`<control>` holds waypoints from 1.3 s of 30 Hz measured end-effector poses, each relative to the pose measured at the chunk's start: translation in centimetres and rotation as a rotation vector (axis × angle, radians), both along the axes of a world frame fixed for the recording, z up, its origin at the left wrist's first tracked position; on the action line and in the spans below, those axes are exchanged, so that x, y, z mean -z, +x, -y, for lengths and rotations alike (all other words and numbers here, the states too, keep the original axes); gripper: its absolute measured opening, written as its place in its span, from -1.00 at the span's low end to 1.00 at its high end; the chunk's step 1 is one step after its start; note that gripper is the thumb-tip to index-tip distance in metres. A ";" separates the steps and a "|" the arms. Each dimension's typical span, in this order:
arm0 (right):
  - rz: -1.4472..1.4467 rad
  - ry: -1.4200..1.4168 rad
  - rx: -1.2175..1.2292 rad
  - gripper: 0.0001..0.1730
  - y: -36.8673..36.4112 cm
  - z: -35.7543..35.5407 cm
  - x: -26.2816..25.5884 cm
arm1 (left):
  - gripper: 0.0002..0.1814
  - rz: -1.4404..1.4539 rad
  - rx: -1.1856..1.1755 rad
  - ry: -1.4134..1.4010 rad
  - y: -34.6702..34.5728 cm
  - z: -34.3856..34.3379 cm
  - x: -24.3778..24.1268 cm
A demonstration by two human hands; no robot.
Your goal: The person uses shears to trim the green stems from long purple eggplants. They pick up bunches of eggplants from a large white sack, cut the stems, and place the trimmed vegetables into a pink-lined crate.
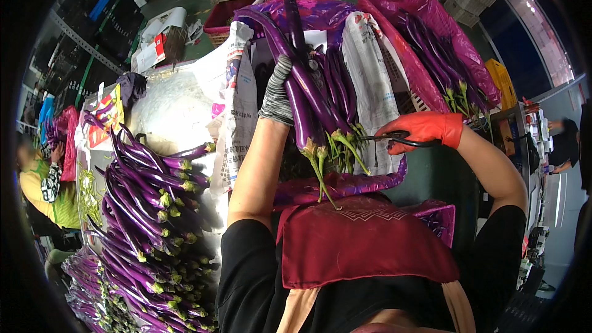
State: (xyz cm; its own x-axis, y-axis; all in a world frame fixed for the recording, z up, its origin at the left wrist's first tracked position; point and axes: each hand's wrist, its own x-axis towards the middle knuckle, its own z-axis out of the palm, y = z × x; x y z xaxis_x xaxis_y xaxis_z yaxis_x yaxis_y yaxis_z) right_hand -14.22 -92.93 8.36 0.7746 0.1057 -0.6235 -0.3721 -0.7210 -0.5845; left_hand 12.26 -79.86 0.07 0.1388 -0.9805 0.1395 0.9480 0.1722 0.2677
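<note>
My left hand [278, 95], in a grey-and-black striped knit glove, grips a few long purple eggplants [300, 78]. Their green stems [323, 175] hang toward my maroon apron [365, 245]. A red rubber glove covers my right hand [418, 132], which holds black-handled scissors [407, 138]. The blades point left at a stem of the held bunch; I cannot tell whether they touch it. Below the bunch is a crate lined with newspaper [370, 69] and purple plastic film [319, 14], with more eggplants [340, 83] lying inside.
On the table to my left lies a large pile of eggplants [138, 208], beside bagged ones [88, 282]. A pink-lined crate [379, 4] of eggplants stands at the right. A co-worker [46, 189] is at the far left; another person [564, 143] is far right.
</note>
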 end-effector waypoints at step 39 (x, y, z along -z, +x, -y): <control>0.224 -0.271 0.085 -0.47 3.2 -6.1 -0.2 | -0.79 0.710 -0.498 0.421 -1.1 2.3 -2.1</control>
State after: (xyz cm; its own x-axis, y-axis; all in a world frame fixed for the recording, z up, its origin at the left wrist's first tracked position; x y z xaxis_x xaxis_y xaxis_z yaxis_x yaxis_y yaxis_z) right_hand -10.98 -86.83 8.52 0.8941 -0.1106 -0.4340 -0.3216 -0.8330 -0.4502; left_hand 11.18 -82.13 2.14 0.5715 -0.8206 0.0014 0.3853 0.2698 0.8825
